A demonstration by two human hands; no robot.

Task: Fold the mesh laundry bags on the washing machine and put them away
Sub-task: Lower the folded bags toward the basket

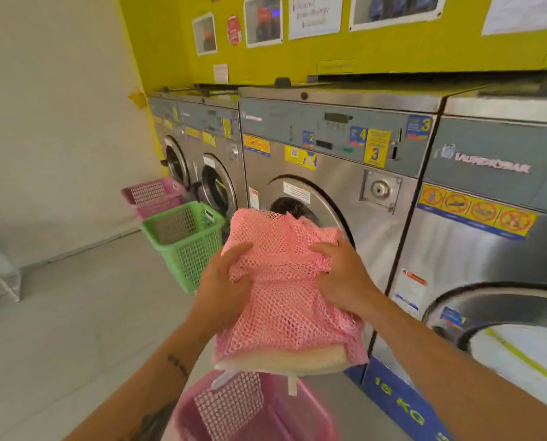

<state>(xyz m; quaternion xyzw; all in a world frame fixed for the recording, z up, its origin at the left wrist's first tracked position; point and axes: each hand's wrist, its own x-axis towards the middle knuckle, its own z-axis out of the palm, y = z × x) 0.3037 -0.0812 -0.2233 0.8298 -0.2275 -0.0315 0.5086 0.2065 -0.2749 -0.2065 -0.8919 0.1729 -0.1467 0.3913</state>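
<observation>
Pink mesh laundry bags (284, 291), folded, stacked, frame centre: my left hand (224, 288) and right hand (339, 275) grip opposite sides, directly above the pink plastic basket (310, 418).

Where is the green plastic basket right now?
The green plastic laundry basket stands on the floor left of centre, before the washing machines, just ahead of a pink basket.

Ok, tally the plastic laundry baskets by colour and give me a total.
Pink basket: 2, one far by the wall, one below the hands
Green basket: 1
Total: 3
</observation>
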